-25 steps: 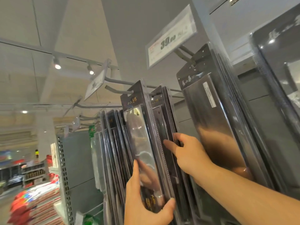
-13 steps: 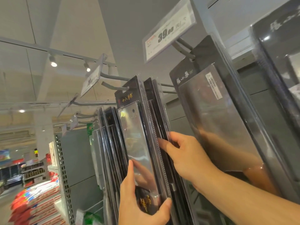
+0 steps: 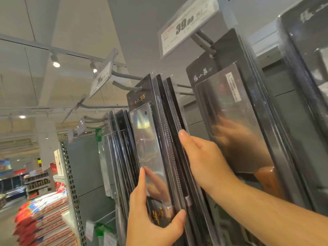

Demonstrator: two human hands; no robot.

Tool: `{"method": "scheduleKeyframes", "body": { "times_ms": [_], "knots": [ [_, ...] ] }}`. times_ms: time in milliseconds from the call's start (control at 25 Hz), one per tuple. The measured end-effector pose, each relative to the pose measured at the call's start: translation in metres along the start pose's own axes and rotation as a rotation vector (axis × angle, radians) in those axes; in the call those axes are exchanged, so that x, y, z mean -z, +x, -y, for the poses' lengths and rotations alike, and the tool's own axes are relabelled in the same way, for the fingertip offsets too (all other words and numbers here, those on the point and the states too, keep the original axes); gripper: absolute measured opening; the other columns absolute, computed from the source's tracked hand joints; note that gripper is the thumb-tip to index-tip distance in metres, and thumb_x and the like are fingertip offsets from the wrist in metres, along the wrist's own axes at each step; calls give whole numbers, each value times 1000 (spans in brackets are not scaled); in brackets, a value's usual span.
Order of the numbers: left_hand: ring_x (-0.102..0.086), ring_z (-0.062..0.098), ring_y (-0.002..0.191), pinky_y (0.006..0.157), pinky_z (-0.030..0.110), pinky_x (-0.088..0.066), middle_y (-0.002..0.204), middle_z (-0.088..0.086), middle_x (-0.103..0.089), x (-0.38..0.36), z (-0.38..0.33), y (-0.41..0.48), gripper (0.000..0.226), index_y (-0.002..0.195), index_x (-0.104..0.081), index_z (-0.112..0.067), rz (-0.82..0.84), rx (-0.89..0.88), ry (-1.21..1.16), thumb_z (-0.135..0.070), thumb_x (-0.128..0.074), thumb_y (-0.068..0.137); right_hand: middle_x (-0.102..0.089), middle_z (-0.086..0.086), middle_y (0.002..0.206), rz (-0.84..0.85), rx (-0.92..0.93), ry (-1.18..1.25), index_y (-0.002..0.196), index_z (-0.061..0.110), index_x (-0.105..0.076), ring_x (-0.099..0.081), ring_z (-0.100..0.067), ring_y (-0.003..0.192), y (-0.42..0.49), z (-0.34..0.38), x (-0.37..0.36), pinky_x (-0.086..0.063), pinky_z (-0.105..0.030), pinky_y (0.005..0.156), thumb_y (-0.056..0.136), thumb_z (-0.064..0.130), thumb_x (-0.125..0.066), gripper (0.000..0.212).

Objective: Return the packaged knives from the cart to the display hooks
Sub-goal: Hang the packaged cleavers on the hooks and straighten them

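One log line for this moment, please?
left hand: grips front knife pack | right hand: holds rear packs | pack top: at hook

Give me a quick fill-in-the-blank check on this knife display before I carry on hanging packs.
The price tag above the hooks reads ___.
The left hand grips the front knife package, with its ___ lying on the clear face.
The right hand touches the rear packages, which hang ___ the front one.
Missing words: 39.00; thumb; behind.
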State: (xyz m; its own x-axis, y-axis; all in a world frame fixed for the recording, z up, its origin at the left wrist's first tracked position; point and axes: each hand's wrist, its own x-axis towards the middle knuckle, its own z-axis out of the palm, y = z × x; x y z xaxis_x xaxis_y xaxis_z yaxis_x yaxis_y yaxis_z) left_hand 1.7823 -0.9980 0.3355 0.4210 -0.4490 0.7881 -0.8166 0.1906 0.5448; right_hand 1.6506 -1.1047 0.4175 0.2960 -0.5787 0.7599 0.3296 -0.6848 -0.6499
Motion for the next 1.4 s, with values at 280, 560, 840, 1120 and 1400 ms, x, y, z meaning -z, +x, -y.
{"method": "scheduleKeyframes", "body": {
  "times_ms": [280,560,840,1120,1400],
  "knots": [
    [-31,-24,127,114,40,-40,136,-50,-27,-5,-1,0,131,141,2,-76,20,10,-2,-62,-83,43,-73,-22,100,-35,-70,27,101,-4,-69,-68,-37,97,4,-5,14,-53,-53,93,102,56,-44,65],
    [-23,-17,140,117,35,-30,149,-47,-19,-15,-5,-5,129,141,2,-76,-5,16,-88,-65,-82,44,-74,-10,99,-6,-50,-53,103,1,-70,-67,-23,97,5,-3,12,-51,-44,95,103,59,-37,66],
    [2,-30,136,114,27,-16,157,-43,4,-23,-24,-6,140,138,15,-76,-65,33,-106,-85,-81,37,-63,12,106,-4,31,-116,98,31,-71,-60,-3,100,4,-6,10,-45,-25,86,102,39,-56,17],
    [-1,-9,150,123,35,-15,160,-38,7,-31,-26,-6,139,141,19,-72,-60,47,-155,-76,-82,44,-62,10,101,23,60,-165,106,22,-75,-59,-3,96,3,-11,11,-41,-19,79,104,36,-52,26],
    [-6,-15,145,120,31,-16,151,-47,4,-30,-19,-6,138,141,19,-71,-54,25,-170,-73,-82,47,-67,11,112,-52,49,-92,93,35,-72,-61,0,107,1,-10,15,-46,-27,100,104,33,-54,21]
  ]
}}
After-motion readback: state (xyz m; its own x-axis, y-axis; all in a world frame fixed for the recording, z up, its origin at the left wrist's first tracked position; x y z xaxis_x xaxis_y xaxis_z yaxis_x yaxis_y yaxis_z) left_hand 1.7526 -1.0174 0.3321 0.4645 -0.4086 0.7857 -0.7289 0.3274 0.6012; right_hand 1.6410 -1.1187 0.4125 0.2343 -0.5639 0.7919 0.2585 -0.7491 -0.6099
